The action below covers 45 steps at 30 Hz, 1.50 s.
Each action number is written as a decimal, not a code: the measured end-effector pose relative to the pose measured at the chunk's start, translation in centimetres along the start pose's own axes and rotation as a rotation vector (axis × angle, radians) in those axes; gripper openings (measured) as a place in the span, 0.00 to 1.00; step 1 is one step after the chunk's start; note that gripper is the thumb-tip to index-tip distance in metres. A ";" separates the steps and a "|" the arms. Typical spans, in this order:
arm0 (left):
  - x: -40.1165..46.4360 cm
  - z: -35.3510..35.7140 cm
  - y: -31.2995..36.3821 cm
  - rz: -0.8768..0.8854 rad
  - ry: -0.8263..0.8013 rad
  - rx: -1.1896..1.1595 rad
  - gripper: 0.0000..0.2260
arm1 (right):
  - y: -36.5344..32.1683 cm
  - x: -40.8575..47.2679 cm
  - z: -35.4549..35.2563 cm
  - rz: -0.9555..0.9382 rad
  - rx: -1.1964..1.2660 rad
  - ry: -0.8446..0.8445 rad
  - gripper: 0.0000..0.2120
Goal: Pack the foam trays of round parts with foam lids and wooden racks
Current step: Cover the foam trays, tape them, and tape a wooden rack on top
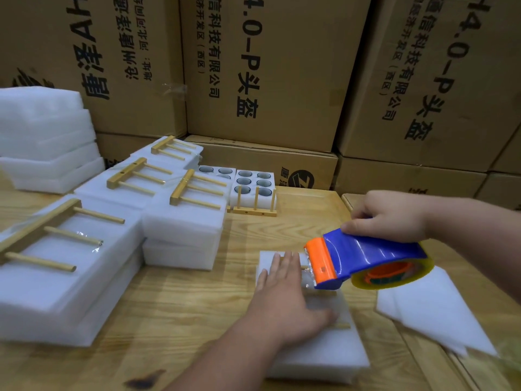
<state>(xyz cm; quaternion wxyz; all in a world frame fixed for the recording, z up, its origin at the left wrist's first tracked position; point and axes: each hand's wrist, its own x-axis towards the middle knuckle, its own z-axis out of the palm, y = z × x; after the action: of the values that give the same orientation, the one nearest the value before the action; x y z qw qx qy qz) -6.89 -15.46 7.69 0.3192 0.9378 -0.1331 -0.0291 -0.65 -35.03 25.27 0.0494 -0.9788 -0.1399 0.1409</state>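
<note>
Pack (315, 331) near table (197, 306) front edge — left hand (284, 294) flat, fingers straight, pressing lid; right hand (392, 215) gripping dispenser (363, 259). Risk (judged): rack shifts, tape wrinkles — blade near fingertips.

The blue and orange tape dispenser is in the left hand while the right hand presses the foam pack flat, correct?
Hands are swapped. In the head view, the right hand holds the blue and orange tape dispenser; the left hand presses the white foam pack.
</note>
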 end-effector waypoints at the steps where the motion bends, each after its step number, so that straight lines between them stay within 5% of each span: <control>1: 0.0 0.3 0.0 -0.004 -0.007 0.063 0.55 | 0.6 0.1 0.6 0.005 0.008 -0.011 0.21; 12: -0.1 0.6 -0.3 0.008 0.002 0.225 0.53 | 5.7 0.7 6.8 -0.031 0.286 -0.045 0.23; 17: 0.2 0.4 -0.2 -0.012 -0.050 0.263 0.53 | 6.8 0.0 8.6 -0.046 0.368 0.076 0.11; 21: 0.3 -0.1 0.4 -0.043 -0.110 0.294 0.53 | 7.4 -1.4 9.9 -0.170 0.339 0.050 0.39; 24: 0.9 -0.3 1.6 -0.071 -0.145 0.362 0.55 | 7.9 -1.3 10.9 -0.259 0.132 0.083 0.48; 31: 0.7 1.7 3.3 -0.115 -0.034 0.392 0.56 | 7.5 -1.0 11.1 -0.308 -0.021 0.140 0.46; 35: 1.3 1.9 4.0 -0.176 -0.099 0.458 0.62 | 8.0 -0.9 11.4 -0.319 -0.138 0.150 0.49; 45: 1.2 2.6 3.1 -0.149 -0.042 0.442 0.68 | 9.3 -1.1 11.3 -0.334 -0.065 0.178 0.47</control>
<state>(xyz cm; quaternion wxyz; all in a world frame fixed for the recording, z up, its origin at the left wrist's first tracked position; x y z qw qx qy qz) -6.82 -19.67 7.55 0.1002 0.9914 -0.0733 -0.0425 -2.49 -43.63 13.50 0.0524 -0.9517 -0.3001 0.0391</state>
